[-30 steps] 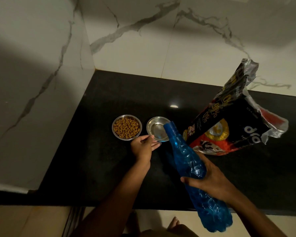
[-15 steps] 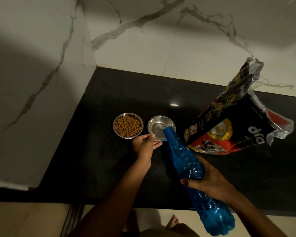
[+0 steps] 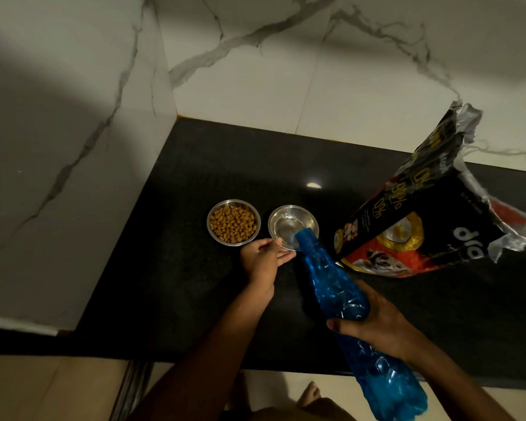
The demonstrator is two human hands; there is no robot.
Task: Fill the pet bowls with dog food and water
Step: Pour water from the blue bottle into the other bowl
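White marble walls with grey veins meet in a corner behind a black stone table (image 3: 170,278), dimly lit, with one small glint of light on its polish. Two small steel bowls stand side by side near the middle. The left bowl (image 3: 233,222) is full of brown kibble. The right bowl (image 3: 289,221) has a shiny bottom, and whether water lies in it yet is hard to tell.

The left hand (image 3: 263,261) lies on the table just in front of the bowls. Its fingers (image 3: 286,255) are nearly straight and reach the near rim of the right bowl (I cannot make out whether the thumb nips that rim or only rests by it).

The right hand (image 3: 374,323) is wrapped around the middle of a blue plastic bottle (image 3: 340,296), fingers curled firmly round its ribbed body. The bottle is tilted neck down and away from the person, with its mouth over the near right edge of the right bowl and its base hanging past the table's front edge.

A torn-open dog food bag (image 3: 422,220), black, red and gold, leans just to the right of the bowls. Below the table edge, a bare foot (image 3: 308,393) shows on the pale floor.
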